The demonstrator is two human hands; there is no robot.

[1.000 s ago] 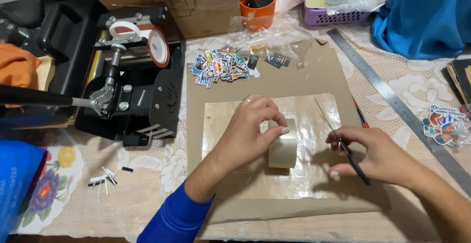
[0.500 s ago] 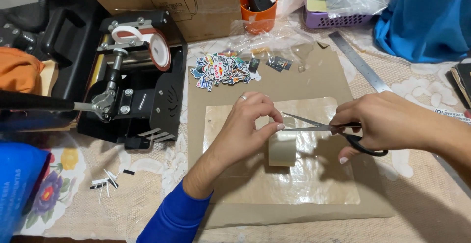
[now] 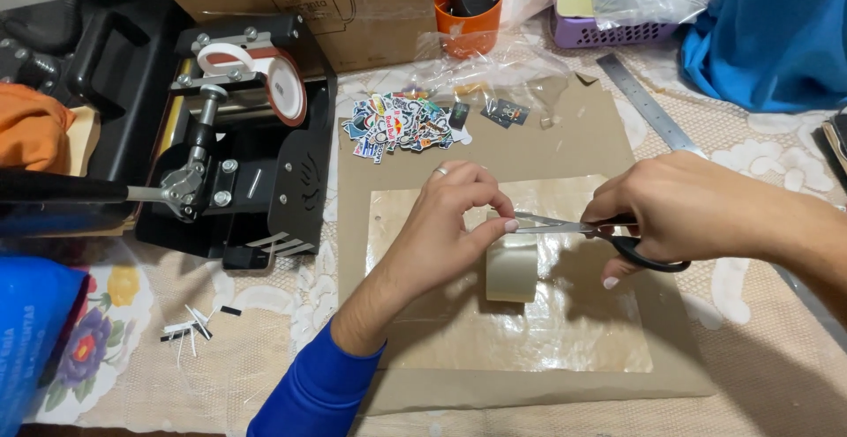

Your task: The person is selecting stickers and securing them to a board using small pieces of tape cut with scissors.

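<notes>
Standing on edge on a clear plastic sheet (image 3: pixel 565 331) over brown cardboard (image 3: pixel 565 137), the tape roll (image 3: pixel 512 269) appears translucent, pale beige and glossy. I see my left hand (image 3: pixel 450 225) closed on the tape's free end, pinched just above the roll. My right hand (image 3: pixel 679 216) is closed around black-handled scissors (image 3: pixel 609 234), blades nearly together, tips at the left fingertips. A sticker pile (image 3: pixel 397 124) lies beyond
</notes>
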